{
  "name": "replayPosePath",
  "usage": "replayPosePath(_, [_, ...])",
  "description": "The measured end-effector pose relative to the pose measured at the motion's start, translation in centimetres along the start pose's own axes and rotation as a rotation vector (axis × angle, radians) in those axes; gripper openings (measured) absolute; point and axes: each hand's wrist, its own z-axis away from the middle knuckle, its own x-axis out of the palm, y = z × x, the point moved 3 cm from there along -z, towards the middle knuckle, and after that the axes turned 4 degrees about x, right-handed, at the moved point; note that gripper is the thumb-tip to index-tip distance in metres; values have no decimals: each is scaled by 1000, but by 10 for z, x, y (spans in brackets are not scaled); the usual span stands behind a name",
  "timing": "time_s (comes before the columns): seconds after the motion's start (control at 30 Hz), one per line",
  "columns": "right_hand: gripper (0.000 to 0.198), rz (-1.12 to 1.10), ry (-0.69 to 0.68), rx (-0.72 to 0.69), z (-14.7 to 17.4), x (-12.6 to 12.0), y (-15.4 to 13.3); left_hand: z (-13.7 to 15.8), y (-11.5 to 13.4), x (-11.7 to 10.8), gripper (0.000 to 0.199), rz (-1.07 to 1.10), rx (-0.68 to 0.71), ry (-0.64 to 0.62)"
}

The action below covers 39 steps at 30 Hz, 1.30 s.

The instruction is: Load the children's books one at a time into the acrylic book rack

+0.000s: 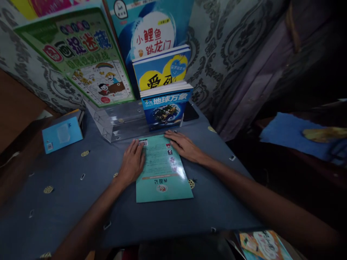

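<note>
A turquoise book (158, 166) lies on the table in front of me, its printing upside down and a barcode at its far left corner. My left hand (132, 159) rests along the book's left edge with the fingers stretched forward and the fingertips by the barcode. Across from it, my right hand (187, 146) lies on the far right corner, fingers extended. Neither hand is wrapped round the book. Just beyond stands a row of books with a blue earth-picture cover (165, 112) at the front.
A clear acrylic stand (104, 124) holds a green picture book (89, 61). A tall blue book (151, 25) leans at the back. A small light-blue book (62, 134) lies at the left of the patterned tablecloth (67, 202). Another book (261, 245) sits below the near edge.
</note>
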Motion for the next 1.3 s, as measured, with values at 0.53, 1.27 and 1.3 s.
replayPosePath(0.53, [32,58,152,77,-4,-4,-10,-6,-1,2,45,-27,-20,14])
replayPosePath(1.27, [42,-208,158,157,-20,-10,16,-45,10,-10,38,-157,64,-72])
replayPosePath(1.3, [44,-235,152,156,-21,-11,18,-50,14,-9,38,-130,89,-85])
